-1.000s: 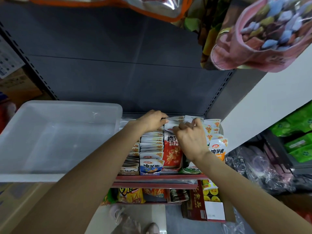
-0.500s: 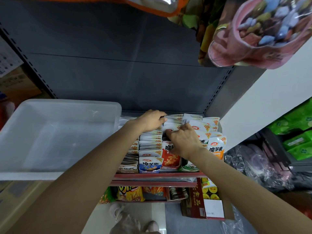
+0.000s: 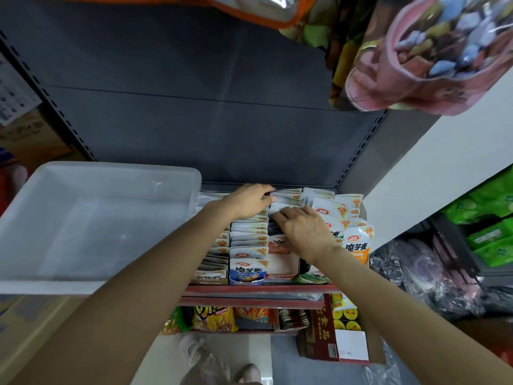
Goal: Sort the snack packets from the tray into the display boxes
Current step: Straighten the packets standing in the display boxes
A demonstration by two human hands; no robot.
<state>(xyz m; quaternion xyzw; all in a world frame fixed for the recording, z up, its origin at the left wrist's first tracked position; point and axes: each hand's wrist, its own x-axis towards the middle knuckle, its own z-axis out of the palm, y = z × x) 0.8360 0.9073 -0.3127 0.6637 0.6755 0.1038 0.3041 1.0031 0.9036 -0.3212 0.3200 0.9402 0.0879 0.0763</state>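
Rows of small snack packets stand in display boxes on the shelf. My left hand (image 3: 251, 200) holds the back packets of the red box's row (image 3: 286, 197), pulling them toward the rear. My right hand (image 3: 301, 227) presses palm-down on red packets pushed low into the red display box (image 3: 280, 262), fingers over their tops. A blue-fronted box (image 3: 248, 269) of packets stands left of it. An orange packet (image 3: 358, 247) stands upright at the right end. The translucent plastic tray (image 3: 83, 218) sits on the shelf's left, with nothing visible inside.
Hanging candy bags (image 3: 433, 54) dangle overhead at the upper right. The shelf's red front edge (image 3: 258, 289) runs below the boxes; a lower shelf holds chip bags (image 3: 213, 319). A red carton (image 3: 330, 332) stands on the floor. Green packs (image 3: 491, 237) fill a rack at right.
My right hand has pushed the red packet down into the red box, moving lower and slightly left. My left hand stayed at the back of the row.
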